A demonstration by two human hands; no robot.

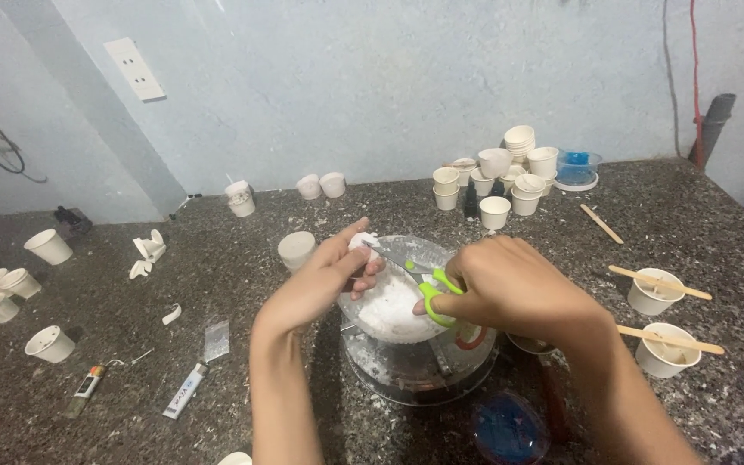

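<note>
My right hand (510,288) grips green-handled scissors (428,287), blades pointing up-left. My left hand (325,280) pinches a small white lump (362,244) at the blade tips. Both hands hover over a clear plastic bowl (415,254) holding white powder (387,308). That bowl rests on a larger round clear container (415,379) dusted with white residue.
Small white paper cups cluster at the back (497,181), and more lie scattered on the left (49,245). Two cups with wooden sticks (669,288) stand on the right. A lighter (86,385), a small tube (184,392) and a blue lid (508,428) lie on the speckled stone counter (217,275).
</note>
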